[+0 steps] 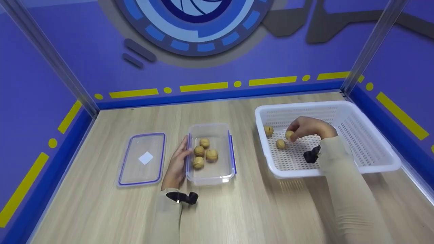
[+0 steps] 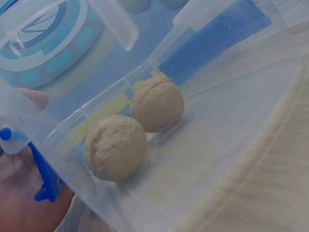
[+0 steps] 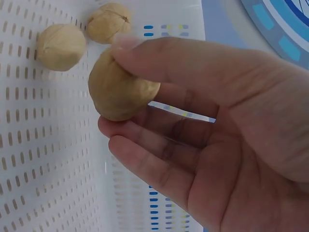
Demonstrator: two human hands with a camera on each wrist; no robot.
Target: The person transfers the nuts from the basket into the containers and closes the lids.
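Observation:
My right hand (image 1: 307,127) reaches into the white plastic basket (image 1: 376,166) and pinches a walnut (image 3: 120,89) between thumb and fingertips. Two more walnuts lie in the basket: one walnut (image 1: 268,130) against its left wall, another walnut (image 1: 280,144) on the slotted floor. My left hand (image 1: 175,166) lies along the left side of a clear plastic container (image 1: 222,171), fingers fairly straight against the outer wall and thumb at the rim. Inside the container several walnuts (image 1: 198,162) sit in its left half. The left wrist view shows two walnuts (image 2: 116,147) through the clear wall.
A clear lid (image 1: 142,169) with a blue seal and a white square label lies flat left of the container. Blue side latches (image 1: 232,152) hang on the container's right. Purple panels (image 1: 217,74) enclose the wooden table (image 1: 237,210) at the back and sides.

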